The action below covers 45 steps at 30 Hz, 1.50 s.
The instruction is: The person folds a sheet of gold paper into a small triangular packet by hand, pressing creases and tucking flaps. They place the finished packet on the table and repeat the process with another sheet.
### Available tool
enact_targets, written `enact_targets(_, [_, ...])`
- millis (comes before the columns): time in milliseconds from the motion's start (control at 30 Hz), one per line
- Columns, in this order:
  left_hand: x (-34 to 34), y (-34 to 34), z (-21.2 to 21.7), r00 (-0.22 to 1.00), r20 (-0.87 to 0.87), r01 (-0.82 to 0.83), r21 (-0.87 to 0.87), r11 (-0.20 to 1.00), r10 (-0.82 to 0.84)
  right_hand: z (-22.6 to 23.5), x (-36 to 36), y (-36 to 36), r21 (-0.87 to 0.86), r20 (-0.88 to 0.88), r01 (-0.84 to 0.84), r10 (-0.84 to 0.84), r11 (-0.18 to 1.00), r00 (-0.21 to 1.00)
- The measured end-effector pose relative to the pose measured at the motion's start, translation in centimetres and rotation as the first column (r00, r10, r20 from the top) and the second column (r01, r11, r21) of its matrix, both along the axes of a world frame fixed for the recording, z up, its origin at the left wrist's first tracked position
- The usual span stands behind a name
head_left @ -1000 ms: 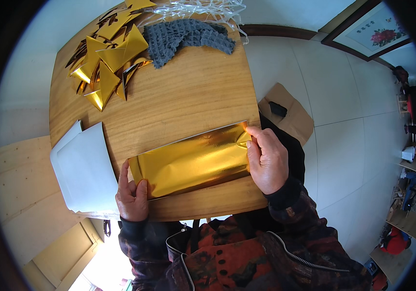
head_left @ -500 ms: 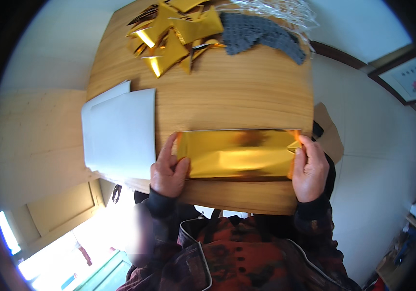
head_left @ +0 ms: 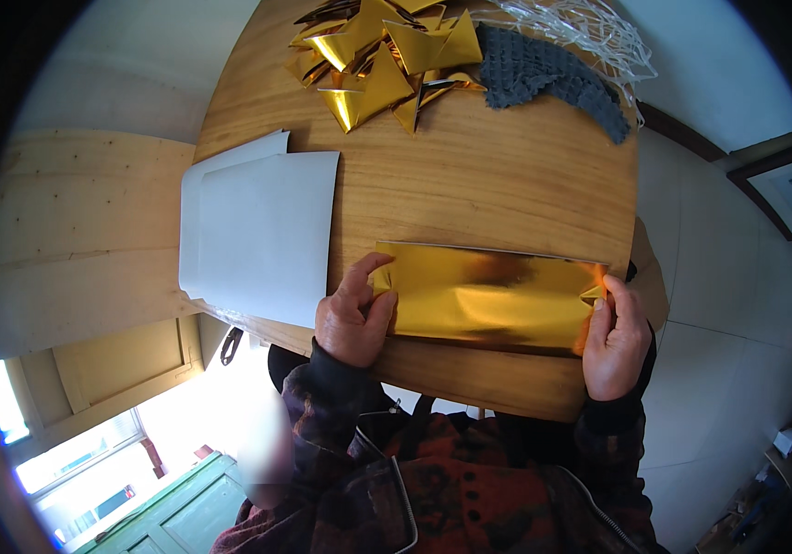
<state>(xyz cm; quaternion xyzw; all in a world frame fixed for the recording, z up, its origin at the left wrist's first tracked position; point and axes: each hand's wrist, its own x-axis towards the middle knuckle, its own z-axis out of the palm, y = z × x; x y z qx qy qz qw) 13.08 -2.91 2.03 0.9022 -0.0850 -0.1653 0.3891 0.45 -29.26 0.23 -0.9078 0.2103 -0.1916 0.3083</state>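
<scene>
I see the gold foil sheet (head_left: 488, 297) lying flat on the wooden surface (head_left: 470, 194), near its front edge. My left hand (head_left: 352, 314) pinches the sheet's left end, my right hand (head_left: 614, 334) its right end, each grip closed on the foil. White paper (head_left: 258, 235) lies just left; folded gold triangles (head_left: 382, 55) sit well beyond.

Your foil sheet (head_left: 488, 294) lies on the tabletop (head_left: 470, 194) near you, paper stack (head_left: 258, 235) to its left, folded triangles (head_left: 382, 55) and knit cloth (head_left: 553, 78) behind.
</scene>
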Motion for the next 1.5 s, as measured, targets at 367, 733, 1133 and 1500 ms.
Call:
enact_targets(367, [0.2, 0.5, -1.8, 0.999, -0.035, -0.014, -0.093, 0.996, 0.011, -0.4, -0.2, 0.0, -0.001, -0.013, 0.029, -0.029, 1.0, 1.0])
enact_targets(733, [0.2, 0.6, -2.2, 0.999, -0.013, -0.034, -0.142, 0.989, 0.033, -0.2, -0.1, 0.2, 0.072, -0.003, 0.081, -0.081, 0.994, 0.997])
enact_targets(1133, [0.4, 1.0, -2.3, 1.0, 0.014, 0.007, -0.128, 0.992, -0.005, -0.3, -0.1, 0.5, 0.011, -0.025, 0.096, -0.095, 0.995, 0.995])
enact_targets(1500, [0.6, 1.1, -2.7, 0.996, 0.085, 0.047, -0.127, 0.991, -0.037, -0.3, 0.0, 0.7, -0.248, -0.114, 0.049, -0.08, 0.968, 0.99])
